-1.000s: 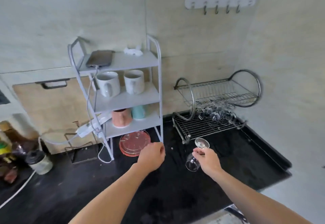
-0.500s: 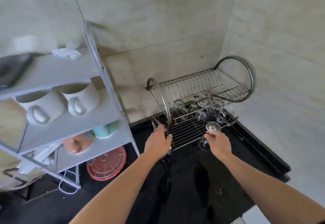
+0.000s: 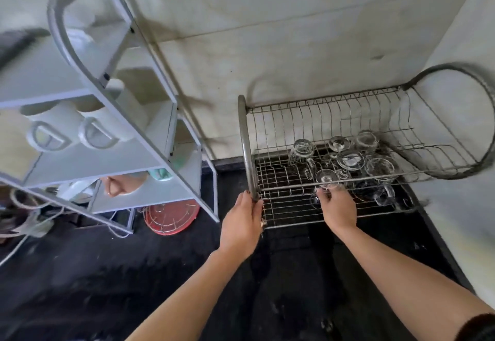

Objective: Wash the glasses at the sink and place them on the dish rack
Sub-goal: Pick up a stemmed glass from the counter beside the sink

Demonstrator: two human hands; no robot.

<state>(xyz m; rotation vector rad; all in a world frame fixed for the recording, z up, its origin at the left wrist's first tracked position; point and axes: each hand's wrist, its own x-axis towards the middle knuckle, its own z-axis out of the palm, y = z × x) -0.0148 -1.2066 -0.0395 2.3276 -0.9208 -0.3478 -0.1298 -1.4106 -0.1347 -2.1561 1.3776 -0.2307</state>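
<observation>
A two-tier wire dish rack [image 3: 289, 208] stands on the black counter against the tiled wall. Several clear glasses [image 3: 349, 159] stand upside down on its lower tier. My right hand [image 3: 337, 208] holds an upturned stemmed glass [image 3: 326, 177] by its stem, foot up, over the front of the lower tier beside the other glasses. My left hand [image 3: 242, 226] grips the rack's left front upright where it meets the lower tier. The bowl of the held glass is hidden behind my fingers.
A white three-shelf stand [image 3: 107, 137] with two white mugs [image 3: 99, 129] and pink and teal cups stands left of the rack. A red round lid [image 3: 171, 217] lies under it. Cables trail at the far left. The wet black counter [image 3: 134, 273] spreads in front.
My head has moved closer to the rack. My right hand has carried the stemmed glass forward onto the lower tier. My left hand has gone from the counter to the rack's left upright.
</observation>
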